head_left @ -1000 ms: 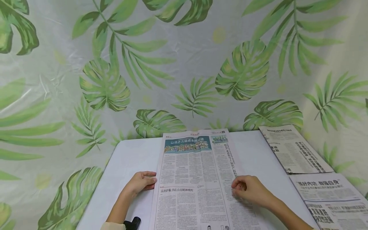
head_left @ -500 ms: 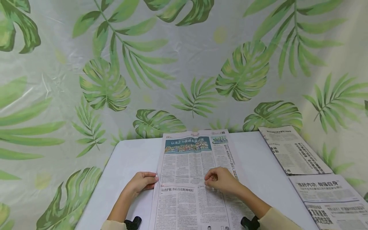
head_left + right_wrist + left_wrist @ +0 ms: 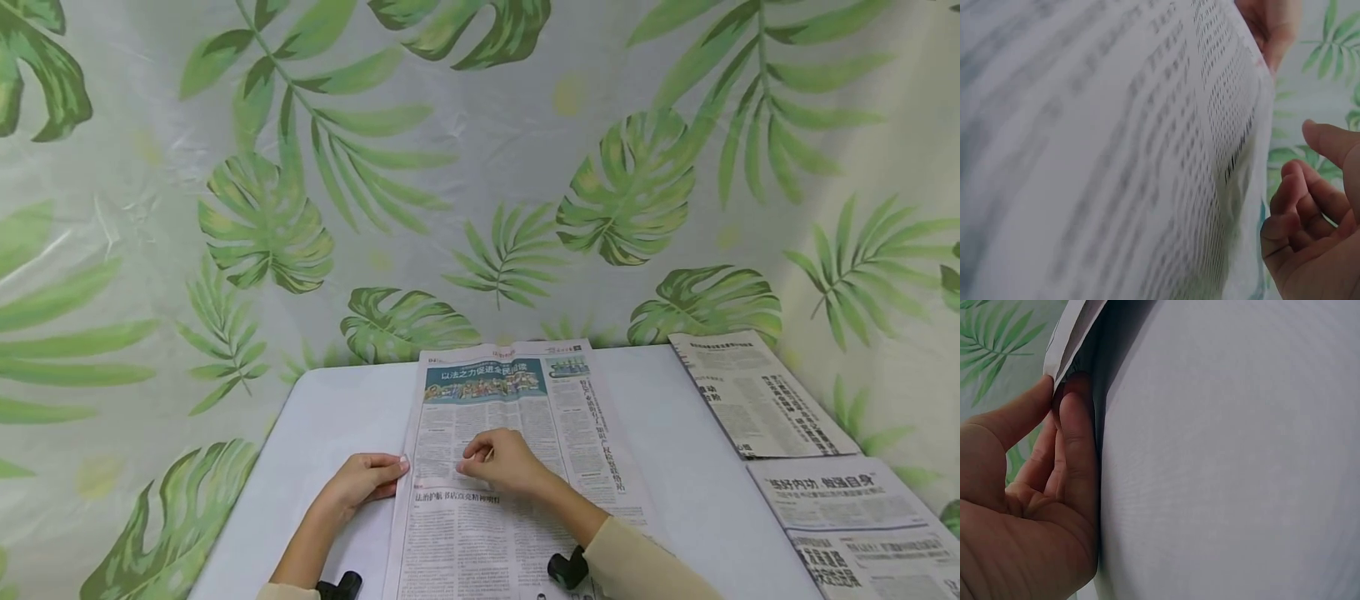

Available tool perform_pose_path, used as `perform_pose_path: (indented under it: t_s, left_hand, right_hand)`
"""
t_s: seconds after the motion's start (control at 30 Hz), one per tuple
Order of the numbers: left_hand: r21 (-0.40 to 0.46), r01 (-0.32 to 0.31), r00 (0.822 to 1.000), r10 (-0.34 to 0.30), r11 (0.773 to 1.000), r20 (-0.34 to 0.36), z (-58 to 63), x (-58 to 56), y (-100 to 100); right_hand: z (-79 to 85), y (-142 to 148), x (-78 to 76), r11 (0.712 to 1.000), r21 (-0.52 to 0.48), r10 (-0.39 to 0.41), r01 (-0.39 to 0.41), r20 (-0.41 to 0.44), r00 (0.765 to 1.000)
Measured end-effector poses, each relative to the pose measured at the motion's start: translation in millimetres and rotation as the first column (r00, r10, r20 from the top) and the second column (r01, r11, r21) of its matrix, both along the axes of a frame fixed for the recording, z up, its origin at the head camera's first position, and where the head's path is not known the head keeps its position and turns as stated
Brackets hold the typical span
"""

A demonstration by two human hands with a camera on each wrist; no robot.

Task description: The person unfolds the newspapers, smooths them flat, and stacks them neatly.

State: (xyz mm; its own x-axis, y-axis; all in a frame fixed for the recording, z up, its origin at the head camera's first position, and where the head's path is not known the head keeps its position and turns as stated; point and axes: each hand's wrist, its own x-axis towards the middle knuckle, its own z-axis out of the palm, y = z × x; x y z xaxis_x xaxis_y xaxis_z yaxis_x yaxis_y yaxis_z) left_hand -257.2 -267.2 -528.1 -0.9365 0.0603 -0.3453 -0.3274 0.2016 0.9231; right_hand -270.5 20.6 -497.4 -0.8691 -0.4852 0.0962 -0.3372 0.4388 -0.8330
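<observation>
Lying in left grip [image 3: 366, 482]: newspaper edge [image 3: 1067, 342]

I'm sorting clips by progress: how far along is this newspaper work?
Looks done: two newspapers lie flat at the right of the table, untouched. In hand: the left hand pinches the left edge of the middle newspaper; the right hand is over its page, apparently holding nothing. Remaining, probably: folding this one, since it lies spread out.

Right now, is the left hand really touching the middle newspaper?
Touching: the left wrist view shows the left hand pinching the newspaper at its edge, thumb against it.
</observation>
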Motion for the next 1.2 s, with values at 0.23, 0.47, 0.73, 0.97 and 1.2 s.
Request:
perform_pose_path:
  t_s: [0.23,0.47,0.73,0.97,1.2]
  left_hand:
    - [0.034,0.015,1.0,-0.015,0.999,0.002,0.1,4.4,-6]
    - [0.072,0.092,0.996,-0.091,0.993,-0.016,-0.9,3.5,-9]
    - [0.086,0.12,0.993,-0.119,0.989,-0.013,-1.1,3.8,-12]
    - [0.085,0.135,0.991,-0.134,0.987,-0.02,-0.2,3.5,-12]
    - [0.074,0.169,0.984,-0.165,0.983,-0.061,0.5,2.7,-8]
  right_hand:
    - [-2.5,-35,-3.3,1.0,0.02,0.004,-0.004,-0.004,1.0]
    - [-6.8,-54,-1.0,0.999,0.034,-0.015,0.014,0.021,1.0]
    - [-13.7,-67,1.4,1.0,0.003,-0.021,0.021,-0.007,1.0]
    - [-16.4,-70,1.7,0.998,-0.014,-0.054,0.054,0.017,0.998]
    - [-20.1,-74,-2.3,0.997,-0.029,-0.065,0.066,0.045,0.997]
